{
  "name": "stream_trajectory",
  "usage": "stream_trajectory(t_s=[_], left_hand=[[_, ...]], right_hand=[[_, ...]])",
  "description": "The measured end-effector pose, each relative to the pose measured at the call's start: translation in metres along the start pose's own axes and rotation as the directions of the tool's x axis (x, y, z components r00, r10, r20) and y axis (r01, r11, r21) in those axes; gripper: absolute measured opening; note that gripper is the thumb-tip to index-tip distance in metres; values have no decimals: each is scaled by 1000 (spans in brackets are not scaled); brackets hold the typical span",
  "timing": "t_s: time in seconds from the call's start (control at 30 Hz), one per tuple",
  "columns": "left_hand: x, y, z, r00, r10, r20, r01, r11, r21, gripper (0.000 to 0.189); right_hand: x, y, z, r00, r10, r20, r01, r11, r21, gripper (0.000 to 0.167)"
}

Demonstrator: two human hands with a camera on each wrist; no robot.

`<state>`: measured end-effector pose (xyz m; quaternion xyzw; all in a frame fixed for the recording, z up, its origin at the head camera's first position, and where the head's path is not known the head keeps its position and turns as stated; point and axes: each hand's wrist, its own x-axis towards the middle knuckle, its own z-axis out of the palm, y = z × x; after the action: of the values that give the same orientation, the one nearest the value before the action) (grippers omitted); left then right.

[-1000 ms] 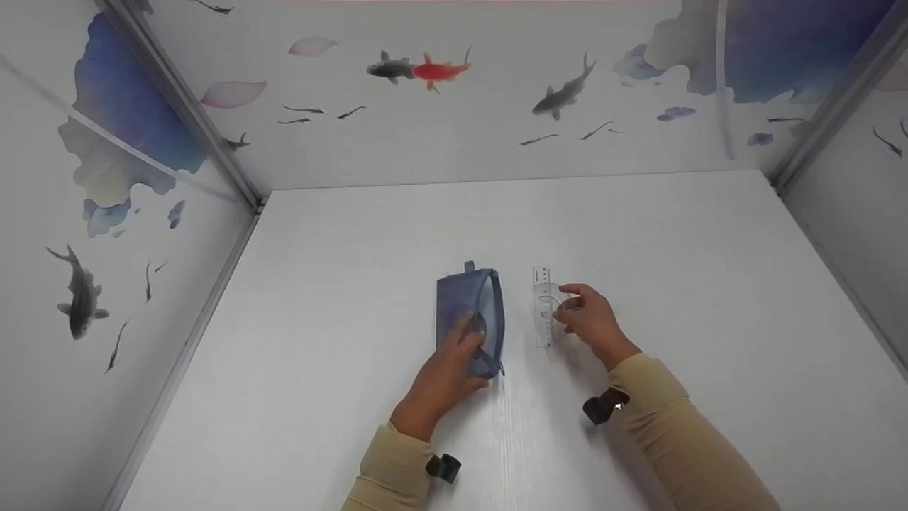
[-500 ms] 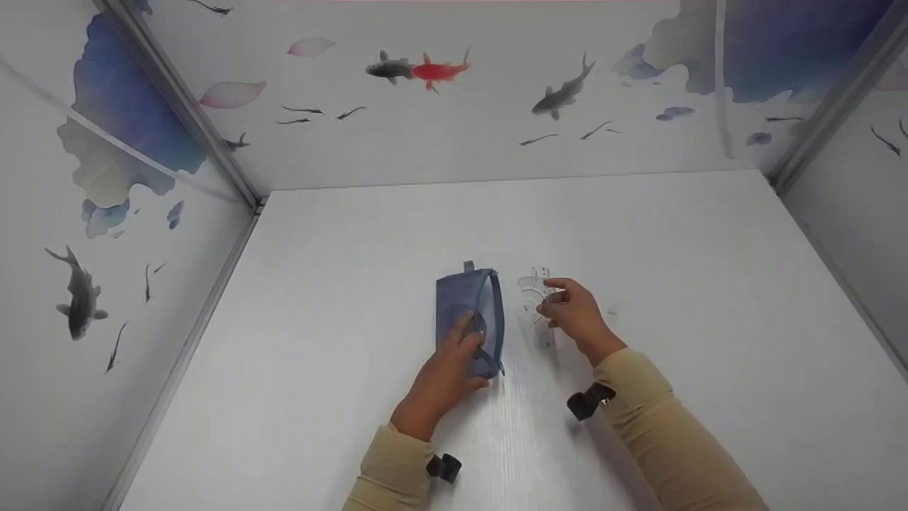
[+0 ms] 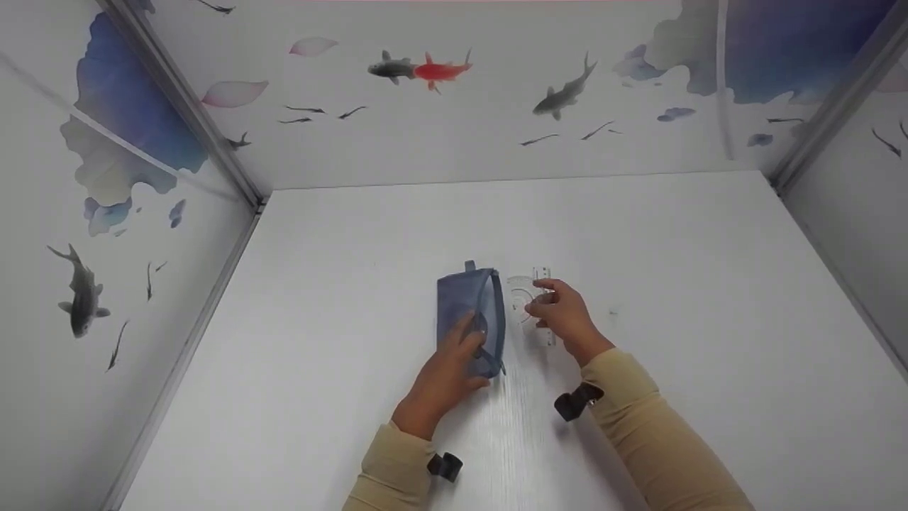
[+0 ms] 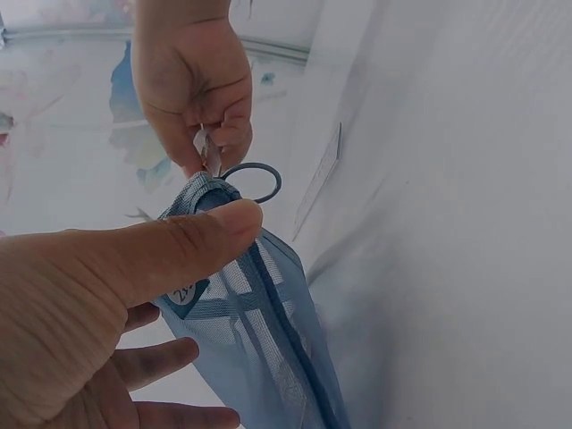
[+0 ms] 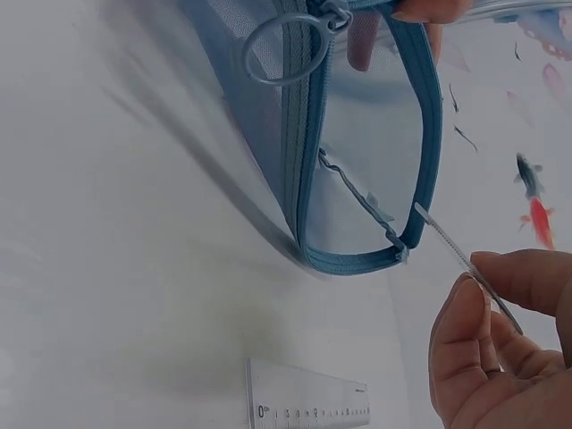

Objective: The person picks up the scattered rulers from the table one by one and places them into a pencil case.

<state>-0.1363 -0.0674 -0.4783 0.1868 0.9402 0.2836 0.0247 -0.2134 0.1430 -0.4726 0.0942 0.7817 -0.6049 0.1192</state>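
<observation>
A blue mesh zip pouch [image 3: 456,301] lies on the table, its zipped mouth gaping toward the right. My left hand [image 3: 441,372] grips the pouch's near end; in the left wrist view the thumb [image 4: 170,246] presses beside the zipper ring [image 4: 275,183]. My right hand [image 3: 569,316] pinches a clear protractor [image 3: 520,289] between thumb and fingers. In the right wrist view the protractor [image 5: 451,246] is seen edge-on, its tip close to the pouch mouth's rim [image 5: 427,134]. Below the right hand a clear ruler [image 3: 541,272] lies on the table, partly hidden.
The white table [image 3: 340,284] is bounded by a back wall [image 3: 482,142] and side walls printed with fish. A small faint clear thing [image 3: 613,311] lies right of the right hand; its kind is too small to tell.
My right hand has moved left with the protractor, from over the ruler toward the pouch mouth. The ruler stays behind on the table. The left hand and pouch have not moved.
</observation>
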Motion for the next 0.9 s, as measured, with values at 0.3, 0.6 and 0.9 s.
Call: stream_trajectory(t_s=[0.3, 0.6, 0.9], left_hand=[[1, -1, 1, 1000, 12, -2, -12, 1000, 10, 64], [2, -3, 2, 1000, 29, -8, -29, 1000, 3, 64], [2, -3, 2, 999, 32, -7, -32, 999, 7, 62]], right_hand=[[1, 1, 8, 999, -31, 6, 31, 999, 41, 52], [-1, 0, 18, 999, -48, 11, 47, 998, 45, 53], [-1, 0, 26, 999, -47, 24, 46, 998, 34, 52]])
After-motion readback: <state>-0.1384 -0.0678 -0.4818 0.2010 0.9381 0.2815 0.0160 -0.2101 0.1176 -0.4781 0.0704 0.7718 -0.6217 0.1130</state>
